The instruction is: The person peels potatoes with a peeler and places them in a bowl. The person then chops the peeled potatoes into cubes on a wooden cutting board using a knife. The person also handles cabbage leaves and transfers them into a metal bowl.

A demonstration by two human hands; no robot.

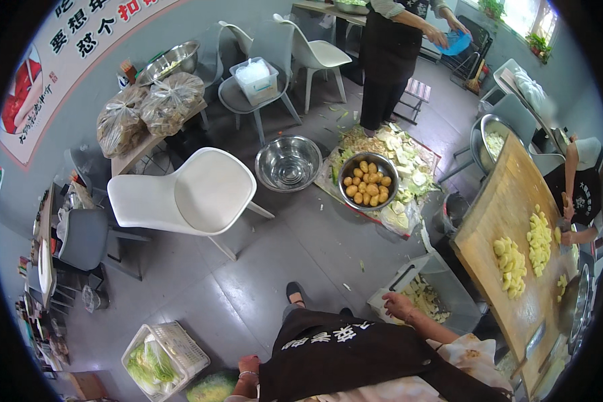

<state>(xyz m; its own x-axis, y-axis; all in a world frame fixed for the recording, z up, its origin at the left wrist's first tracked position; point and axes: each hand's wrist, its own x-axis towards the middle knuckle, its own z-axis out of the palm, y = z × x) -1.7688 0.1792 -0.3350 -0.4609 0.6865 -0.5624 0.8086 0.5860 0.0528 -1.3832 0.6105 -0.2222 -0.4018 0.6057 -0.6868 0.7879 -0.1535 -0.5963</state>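
Note:
My left hand (pixel 249 365), with a bracelet at the wrist, hangs low beside my dark apron (pixel 331 352). It holds nothing that I can see, and its fingers are too foreshortened to read. Close to it is a large green and yellow melon or gourd (pixel 212 387), partly cut off by the frame. My right hand (pixel 398 305) is empty, fingers loosely apart, over the near edge of a translucent plastic bin (pixel 455 274); contact with the rim cannot be told. Pale cut vegetable pieces (pixel 424 296) lie inside the bin. A white plastic basket (pixel 183 346) of napa cabbage (pixel 153 364) stands further left.
Ahead are a white chair (pixel 213 191), a steel basin (pixel 289 163) and a bowl of potatoes (pixel 367 183) on a scrap-covered sheet (pixel 417 221). One person (pixel 389 60) stands behind it. At right, another person's hands (pixel 570 236) cut potatoes on a wooden board (pixel 487 221); a knife (pixel 535 341) lies there.

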